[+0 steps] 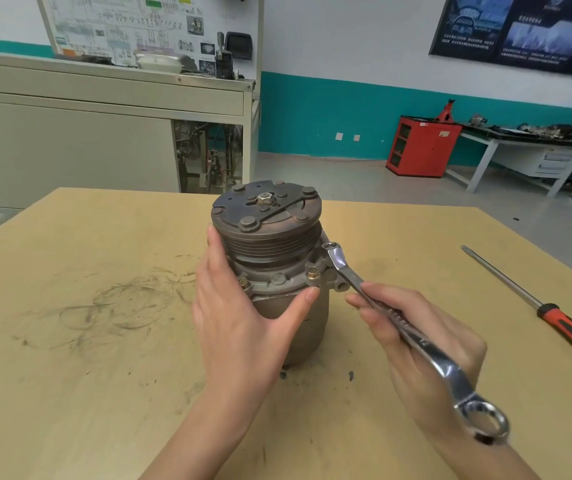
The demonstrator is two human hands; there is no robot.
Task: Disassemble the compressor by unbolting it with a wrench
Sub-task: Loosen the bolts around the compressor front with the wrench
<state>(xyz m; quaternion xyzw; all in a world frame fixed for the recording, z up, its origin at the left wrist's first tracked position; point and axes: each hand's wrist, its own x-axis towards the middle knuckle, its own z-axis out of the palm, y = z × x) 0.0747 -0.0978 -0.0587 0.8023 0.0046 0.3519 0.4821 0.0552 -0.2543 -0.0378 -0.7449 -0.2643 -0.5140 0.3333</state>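
A grey metal compressor (pixel 277 258) stands upright on the wooden table (pixel 70 341), its grooved pulley and clutch plate on top. My left hand (pixel 239 317) wraps round its left and front side, thumb along the flange below two brass-coloured bolts (pixel 312 273). My right hand (pixel 419 344) grips the shank of a shiny double ring wrench (pixel 399 320). The wrench's far ring sits on a bolt at the flange's right side (pixel 329 246). Its near ring sticks out past my wrist.
A long screwdriver (pixel 537 306) with a red and black handle lies on the table at the right. Dark scuff marks cover the wood to the left. Beyond the table stand a grey cabinet (pixel 104 133), a red tool cart (pixel 423 147) and a workbench.
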